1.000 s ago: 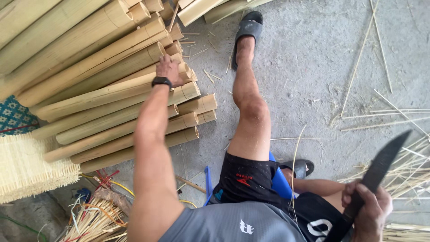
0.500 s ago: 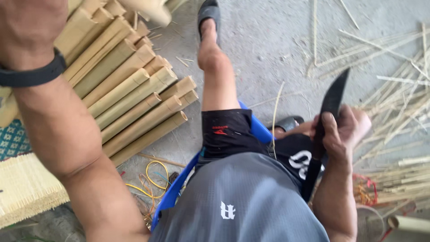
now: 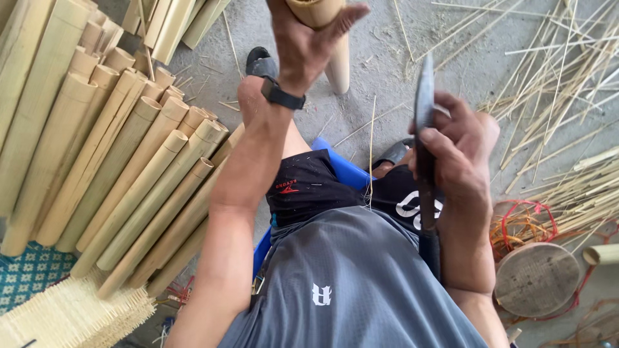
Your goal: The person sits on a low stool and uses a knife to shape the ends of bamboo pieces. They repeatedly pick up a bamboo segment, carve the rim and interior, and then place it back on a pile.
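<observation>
A second earlier my left hand (image 3: 309,38) had been stretched out to the stack of split bamboo lengths (image 3: 109,167) on the floor, resting on one of them. By this moment it had come up and back toward me, and it was closed around the lower end of a single bamboo piece (image 3: 329,45), which it held upright above my knee; I judged that a piece had been picked from the stack and brought in to be worked. My right hand (image 3: 461,161), which had hung low at my right side with the blade pointing away, had risen to the middle of the view. It was wrapped tight about the handle of the dark knife (image 3: 424,122), edge turned up and close beside the lifted bamboo, though not touching it.

The bamboo piece looked pale yellow, smooth and round, a hollow tube by its cut end, with its upper part running out of view at the top. A black wrist band (image 3: 282,95) sat on my left wrist. The stack lay well apart to my left, thin bamboo slivers (image 3: 554,84) were scattered over the concrete floor (image 3: 380,71) to my right, and a round wooden block (image 3: 536,278) stood near my right elbow.
</observation>
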